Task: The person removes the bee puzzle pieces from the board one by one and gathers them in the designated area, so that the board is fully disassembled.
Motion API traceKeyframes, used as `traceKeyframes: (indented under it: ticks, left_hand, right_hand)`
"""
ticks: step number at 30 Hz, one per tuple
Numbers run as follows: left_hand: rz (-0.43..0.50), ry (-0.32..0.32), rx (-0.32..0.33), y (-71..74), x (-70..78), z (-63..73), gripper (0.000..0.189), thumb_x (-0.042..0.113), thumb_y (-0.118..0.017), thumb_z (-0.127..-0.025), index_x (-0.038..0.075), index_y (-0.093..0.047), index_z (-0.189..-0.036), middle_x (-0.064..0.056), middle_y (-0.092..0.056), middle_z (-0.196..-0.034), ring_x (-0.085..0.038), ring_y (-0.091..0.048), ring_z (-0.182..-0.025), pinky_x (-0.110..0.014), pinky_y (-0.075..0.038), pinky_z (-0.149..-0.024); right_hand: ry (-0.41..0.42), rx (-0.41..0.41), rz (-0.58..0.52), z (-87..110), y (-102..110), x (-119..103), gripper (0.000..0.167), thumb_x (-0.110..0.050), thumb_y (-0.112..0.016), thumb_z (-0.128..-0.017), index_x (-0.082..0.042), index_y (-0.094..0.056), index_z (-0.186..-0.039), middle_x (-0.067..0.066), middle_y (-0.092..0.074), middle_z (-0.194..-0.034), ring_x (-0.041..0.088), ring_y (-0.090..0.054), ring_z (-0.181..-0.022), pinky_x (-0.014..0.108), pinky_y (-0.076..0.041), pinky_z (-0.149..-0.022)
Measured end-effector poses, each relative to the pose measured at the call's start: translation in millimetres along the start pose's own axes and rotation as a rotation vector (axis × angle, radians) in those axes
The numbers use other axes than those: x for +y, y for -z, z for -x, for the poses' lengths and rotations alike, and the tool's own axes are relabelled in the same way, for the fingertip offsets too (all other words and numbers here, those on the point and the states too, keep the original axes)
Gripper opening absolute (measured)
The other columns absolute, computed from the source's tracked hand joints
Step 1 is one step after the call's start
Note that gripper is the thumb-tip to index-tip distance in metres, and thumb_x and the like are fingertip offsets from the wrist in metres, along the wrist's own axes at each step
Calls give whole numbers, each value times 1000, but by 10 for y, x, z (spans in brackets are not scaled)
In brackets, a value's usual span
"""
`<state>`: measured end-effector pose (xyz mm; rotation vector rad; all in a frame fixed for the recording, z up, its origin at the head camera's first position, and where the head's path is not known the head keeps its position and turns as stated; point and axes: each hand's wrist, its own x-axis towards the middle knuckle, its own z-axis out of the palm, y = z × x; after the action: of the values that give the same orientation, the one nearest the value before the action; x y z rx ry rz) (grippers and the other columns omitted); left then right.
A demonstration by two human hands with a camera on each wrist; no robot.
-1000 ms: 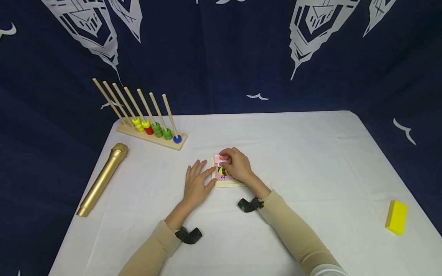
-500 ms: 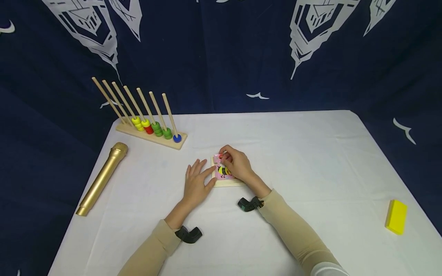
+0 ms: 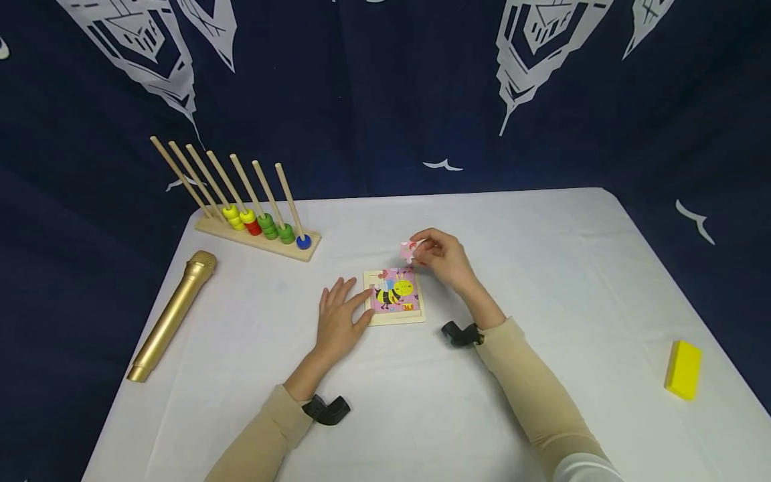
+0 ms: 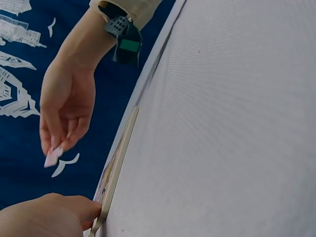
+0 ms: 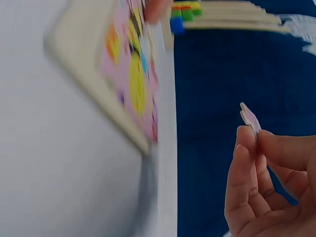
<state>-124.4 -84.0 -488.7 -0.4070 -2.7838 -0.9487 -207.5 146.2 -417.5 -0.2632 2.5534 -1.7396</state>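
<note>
Pink piece (image 3: 407,251) aloft, bee puzzle (image 3: 394,294) flat

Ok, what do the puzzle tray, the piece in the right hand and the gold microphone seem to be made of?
Puzzle tray: probably bare wood, pale and matte.
Piece: likely thin wood or card, pale edge under a printed pink face.
Gold microphone: metallic sheen, so metal or coated plastic.

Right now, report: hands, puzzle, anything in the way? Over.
Right hand: pinching pink piece, clear of bee puzzle. Left hand: touching puzzle's left edge. No object visible between piece and puzzle.
</note>
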Motion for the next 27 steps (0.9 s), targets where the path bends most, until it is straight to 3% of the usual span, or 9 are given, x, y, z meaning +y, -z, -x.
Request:
traceKeyframes:
  ticks: [4,8,14,19,27]
  left_hand:
    - [9,0,2,0,1,4,39,24,-68,-90,9,-66,-126,-22,-45,-147,-42,-27,-144,-63,-12,-117]
    - [9,-2,6,4,-1,4,39,23,-68,-90,9,-66,-126,-22,-45,-147,-42,-27,-144,-63,-11,-117]
    - [5,-8,7,7,5,4,39,23,-69,-90,9,-67,-126,-22,-46,-147,-42,-28,-143,-63,-13,-116]
    - [12,2,-2,13,20,9,39,23,-69,-89,9,-67,-126,-22,-45,-147,-42,-27,-144,-63,-12,-116]
    - [14,0,5,16,12,9,39,23,-69,-90,9,-67,-126,-22,-45,-147,-43,-27,-144,-63,-12,-116]
  right_hand:
    - [-82,48,-4,-58,357,99,29,9,-60,-89,6,-62,-118,19,-62,-91,4,-63,-69,20,-57,-69]
    - [-174,25,39,-93,634,270,30,6,-61,-91,8,-60,-120,14,-66,-89,2,-64,-68,19,-57,-68]
    - [-293,-19,100,-134,794,473,29,0,-61,-92,8,-60,-120,6,-67,-83,3,-65,-66,17,-56,-65]
    - [-297,-8,176,-170,788,550,27,-1,-60,-92,6,-63,-118,8,-68,-83,3,-64,-66,16,-54,-62]
    - [-216,57,449,-165,737,569,33,-8,-67,-89,-2,-66,-121,16,-72,-87,10,-58,-62,21,-43,-59]
